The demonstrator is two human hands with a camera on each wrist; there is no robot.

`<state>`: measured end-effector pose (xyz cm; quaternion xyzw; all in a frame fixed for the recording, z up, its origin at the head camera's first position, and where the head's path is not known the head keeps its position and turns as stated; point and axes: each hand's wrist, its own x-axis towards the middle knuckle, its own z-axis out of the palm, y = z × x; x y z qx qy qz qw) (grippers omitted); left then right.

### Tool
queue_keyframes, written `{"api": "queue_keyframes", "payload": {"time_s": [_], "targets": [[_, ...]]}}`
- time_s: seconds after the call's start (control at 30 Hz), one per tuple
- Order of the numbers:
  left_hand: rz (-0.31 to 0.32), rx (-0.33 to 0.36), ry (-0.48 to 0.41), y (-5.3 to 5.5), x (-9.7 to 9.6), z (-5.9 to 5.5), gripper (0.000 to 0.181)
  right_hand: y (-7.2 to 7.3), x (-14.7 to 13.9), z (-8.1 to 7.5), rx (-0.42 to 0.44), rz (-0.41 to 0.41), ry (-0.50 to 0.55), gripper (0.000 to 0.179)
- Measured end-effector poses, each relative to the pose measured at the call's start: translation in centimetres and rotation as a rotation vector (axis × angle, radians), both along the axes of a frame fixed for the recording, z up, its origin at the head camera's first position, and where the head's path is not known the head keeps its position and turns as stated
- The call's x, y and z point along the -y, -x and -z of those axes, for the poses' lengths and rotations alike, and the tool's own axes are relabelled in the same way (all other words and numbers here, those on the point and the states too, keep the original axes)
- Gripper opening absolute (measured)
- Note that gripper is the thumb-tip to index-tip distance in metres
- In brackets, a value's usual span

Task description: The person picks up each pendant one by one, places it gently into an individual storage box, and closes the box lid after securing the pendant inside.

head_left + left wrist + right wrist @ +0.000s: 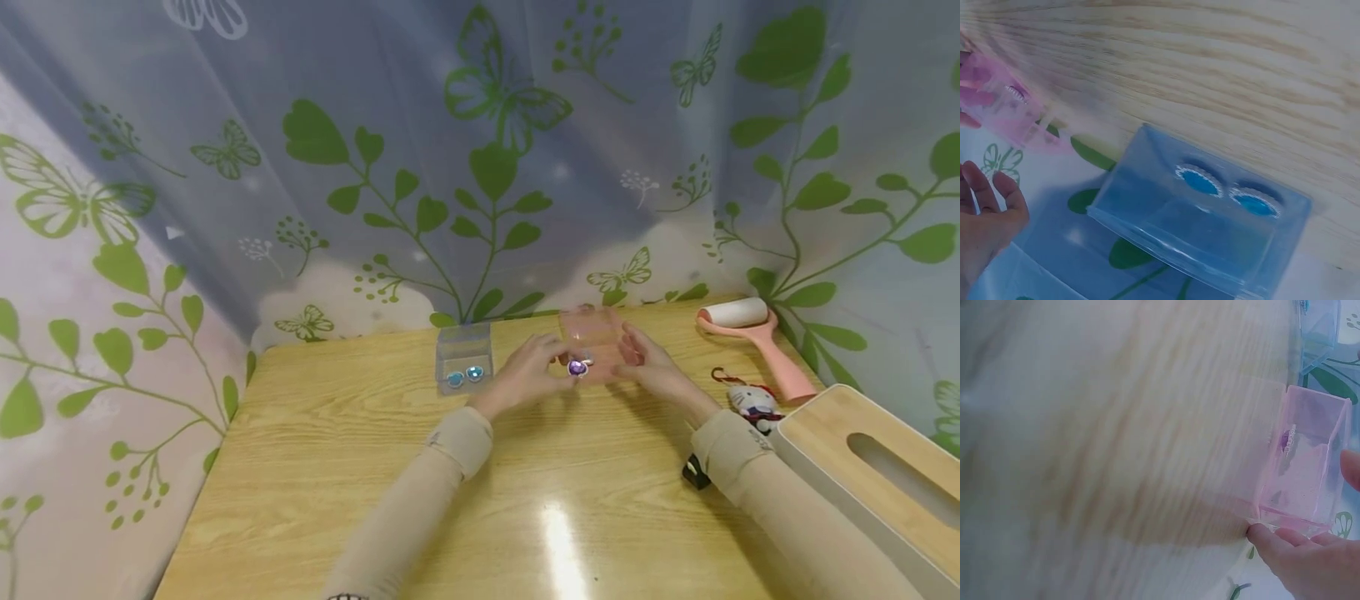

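Observation:
A clear pink box (598,329) stands with its lid raised. Inside lies a purple gem (577,367) with a beaded white rim. My right hand (651,365) grips the box's right end, thumb at the front corner and fingers along the side. At the left of the same box, my left hand (528,373) hovers with fingers apart and loosely bent. In the left wrist view its fingers (1011,190) hold nothing. Left of that hand sits a clear blue box (1166,200), holding two blue gems (474,373) with beaded white rims.
A lint roller (757,329) with a pink handle lies at the back right. In front of it are a white cat-figure keychain (752,402) and a wood-topped tissue box (847,433). A small black object (695,472) is by the right sleeve. A patterned curtain (390,183) hangs behind the table.

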<state>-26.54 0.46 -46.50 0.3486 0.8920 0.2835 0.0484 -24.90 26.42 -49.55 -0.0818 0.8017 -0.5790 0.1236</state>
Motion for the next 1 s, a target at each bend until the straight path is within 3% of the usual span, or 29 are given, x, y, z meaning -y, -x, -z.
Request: {"api": "queue_keyframes", "payload": {"time_s": [0.2,0.53,0.83,0.9,1.0], "targets": [[-0.031,-0.047,-0.025,1.0,-1.3,-0.2,0.025,0.1,-0.1,0.1,0.003,0.010,0.008,0.091],[-0.060,-0.011,-0.113,2.1,-3.0,0.5,0.030,0.1,-0.2,0.3,-0.035,0.015,-0.026,0.091],[-0.175,0.032,-0.106,2.3,-4.3,1.4,0.033,-0.1,0.0,0.6,-0.018,0.016,0.000,0.092],[-0.194,0.023,-0.090,2.3,-4.6,1.6,0.033,-0.1,0.0,0.6,-0.012,0.018,0.016,0.092],[-0.175,-0.027,-0.052,2.4,-5.1,1.7,0.032,-0.1,0.0,0.6,-0.009,0.020,0.036,0.094]]}}
